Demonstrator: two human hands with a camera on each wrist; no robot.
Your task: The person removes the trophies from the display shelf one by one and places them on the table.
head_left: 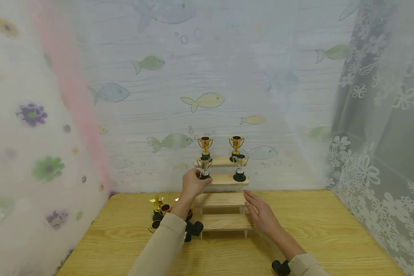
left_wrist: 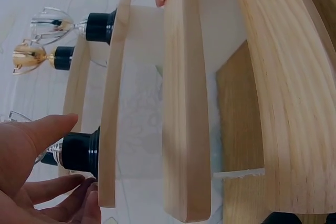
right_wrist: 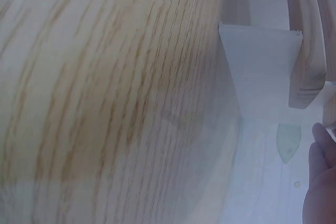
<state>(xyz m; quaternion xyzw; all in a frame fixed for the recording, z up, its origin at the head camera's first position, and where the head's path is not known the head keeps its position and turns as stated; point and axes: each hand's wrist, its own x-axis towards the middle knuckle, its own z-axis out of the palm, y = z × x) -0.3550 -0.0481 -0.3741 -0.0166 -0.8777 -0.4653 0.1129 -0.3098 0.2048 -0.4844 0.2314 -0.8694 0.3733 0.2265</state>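
My left hand [head_left: 192, 184] is around the lower part of a small silver trophy cup [head_left: 205, 162] with a black base, at the left end of the stand's second-highest step. In the left wrist view the thumb is at one side of that trophy's black base [left_wrist: 80, 150], with the fingers at the other. The wooden stepped stand [head_left: 224, 221] carries another silver trophy [head_left: 240, 162] at that step's right end. Two gold trophies, left [head_left: 205, 143] and right [head_left: 236, 142], top it. My right hand [head_left: 263, 217], fingers extended, rests beside the stand's right edge.
Several more trophies, including a gold star-topped one [head_left: 156, 202] and a dark-mouthed cup [head_left: 165, 209], cluster left of the stand, partly behind the left sleeve [head_left: 162, 245]. The wooden table [head_left: 307, 226] meets a fish-patterned curtain [head_left: 289, 161] at the back.
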